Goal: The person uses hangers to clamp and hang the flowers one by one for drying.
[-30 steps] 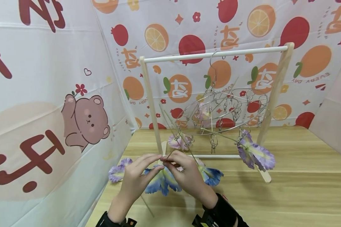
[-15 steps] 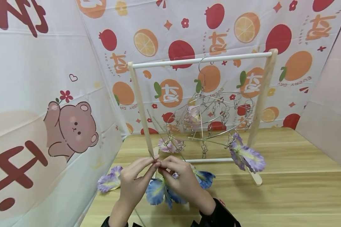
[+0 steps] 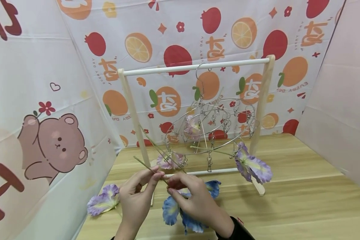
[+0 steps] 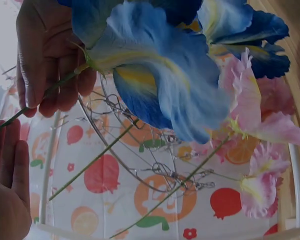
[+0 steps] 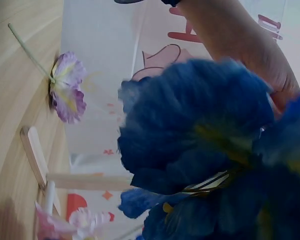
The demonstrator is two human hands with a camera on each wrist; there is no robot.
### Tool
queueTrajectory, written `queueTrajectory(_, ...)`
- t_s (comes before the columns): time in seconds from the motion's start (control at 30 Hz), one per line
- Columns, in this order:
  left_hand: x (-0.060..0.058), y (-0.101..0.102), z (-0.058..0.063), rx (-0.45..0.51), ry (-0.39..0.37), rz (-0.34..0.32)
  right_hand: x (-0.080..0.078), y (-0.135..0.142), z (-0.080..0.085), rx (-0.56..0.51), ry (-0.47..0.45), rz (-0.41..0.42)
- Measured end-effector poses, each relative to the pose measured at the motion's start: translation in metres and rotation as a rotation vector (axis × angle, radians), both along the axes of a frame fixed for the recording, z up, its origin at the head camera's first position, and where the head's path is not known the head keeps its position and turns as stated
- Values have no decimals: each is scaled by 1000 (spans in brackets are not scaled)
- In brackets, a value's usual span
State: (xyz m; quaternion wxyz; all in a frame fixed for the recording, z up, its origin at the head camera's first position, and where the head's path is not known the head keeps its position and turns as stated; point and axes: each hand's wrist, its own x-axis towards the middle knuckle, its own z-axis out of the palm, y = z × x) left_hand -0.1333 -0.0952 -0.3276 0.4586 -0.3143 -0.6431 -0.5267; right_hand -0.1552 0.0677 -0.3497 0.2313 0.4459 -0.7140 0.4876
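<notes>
A blue artificial iris [image 4: 155, 75] with yellow streaks hangs below my hands, its green stem [image 3: 144, 164] slanting to the upper left. My left hand [image 3: 138, 193] pinches the stem near its free end with thumb and fingertips. Lower down, closer to the bloom, my right hand [image 3: 195, 196] pinches the same stem and covers part of the petals. Just behind stands a round wire hanger [image 3: 210, 146] with several small clips. A purple iris [image 3: 252, 163] and pink irises [image 3: 171, 160] hang from it. Another blue iris [image 3: 213, 188] shows behind my right hand.
A wooden rack [image 3: 262, 110] with a white top bar [image 3: 195, 66] carries the hanger. One more purple iris [image 3: 103, 200] lies on the wood-grain table [image 3: 300, 193] to the left. Printed cloth [image 3: 180, 20] closes off the back and left.
The head view has turned right, so the scene shifts left. My hands have moved apart along the stem, and its free end now points to the upper left.
</notes>
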Motion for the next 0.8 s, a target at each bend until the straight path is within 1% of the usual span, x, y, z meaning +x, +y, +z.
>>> queueTrajectory(0.13,0,9,-1,26,-44,-55,4,11,2,6,-15,2)
queueTrajectory(0.23,-2,15,-3,14,-57,-61,5,21,3,9,11,-18)
queueTrajectory(0.33,-6,22,-6,-7,-52,-75,3,30,2,8,16,-37)
queueTrajectory(0.57,-14,39,-16,-41,-27,-163,1,52,-6,19,36,-78)
queueTrajectory(0.6,-15,41,-17,-49,-23,-163,0,56,-7,23,40,-84)
queueTrajectory(0.73,-19,48,-20,-73,-16,-175,-1,78,-12,23,103,-106)
queueTrajectory(0.8,-21,51,-21,-83,-28,-174,-1,94,-14,12,136,-149)
